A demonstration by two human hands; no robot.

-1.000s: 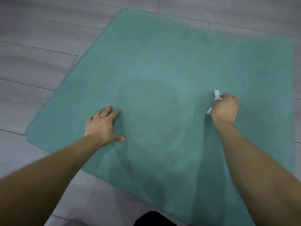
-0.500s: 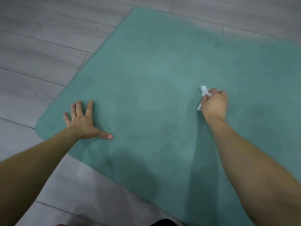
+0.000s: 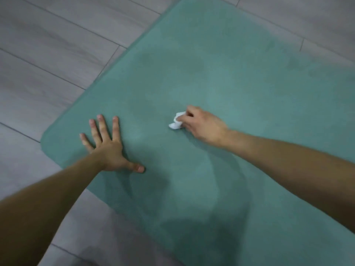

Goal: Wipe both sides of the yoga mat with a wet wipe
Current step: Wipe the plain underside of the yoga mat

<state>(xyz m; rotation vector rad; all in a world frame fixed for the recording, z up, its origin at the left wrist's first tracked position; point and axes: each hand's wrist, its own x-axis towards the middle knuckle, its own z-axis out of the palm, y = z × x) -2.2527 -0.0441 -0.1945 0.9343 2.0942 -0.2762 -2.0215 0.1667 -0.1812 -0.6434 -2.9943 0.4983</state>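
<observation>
Lying flat on the yoga mat (image 3: 221,77), the left hand (image 3: 108,148) spreads its fingers near the corner; just beside it, the right hand (image 3: 203,124) pinches the crumpled wet wipe (image 3: 177,120) against the mat.

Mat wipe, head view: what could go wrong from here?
1. The wipe is bunched into a small wad in the right hand's grip, so each pass likely covers a narrow strip; patches of the mat may get skipped.
2. Only the left hand pins the mat, near its corner. A hard stroke far from it could slide or wrinkle the mat on the smooth floor.
3. Darker patches show where it looks wiped; the near area may be missed.
</observation>
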